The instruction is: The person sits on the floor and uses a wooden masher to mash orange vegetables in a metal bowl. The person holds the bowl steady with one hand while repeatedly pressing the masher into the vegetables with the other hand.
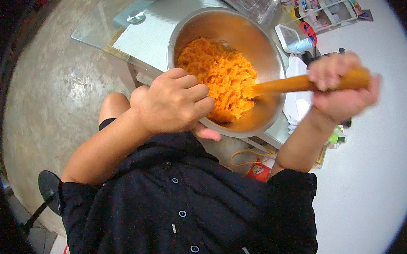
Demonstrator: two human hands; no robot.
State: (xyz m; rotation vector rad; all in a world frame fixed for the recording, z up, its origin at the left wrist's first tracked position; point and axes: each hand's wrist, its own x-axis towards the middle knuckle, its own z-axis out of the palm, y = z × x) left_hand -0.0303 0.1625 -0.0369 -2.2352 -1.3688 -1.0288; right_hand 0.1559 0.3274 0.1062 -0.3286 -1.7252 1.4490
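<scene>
A large metal mixing bowl (pixel 268 54) stands at the table's edge in front of me, holding a mound of mashed orange food (pixel 221 81). My left hand (pixel 178 102) is closed over the near left part of the bowl's rim, its thumb low on the outside. In my right hand (pixel 342 83), blurred, is a thick wooden pestle or stick (pixel 291 83). It slants in from the right over the rim, and its far end meets the mash. Orange smears coat the inner wall.
The bowl rests on a glass-topped table (pixel 144 44) with a round metal disc (pixel 135 17). At the right are a clear plastic container (pixel 288 36), a blue-and-white cylinder (pixel 301 45), white paper (pixel 297 101) and a white rack (pixel 332 10) with packets. An orange cord (pixel 241 152) hangs below.
</scene>
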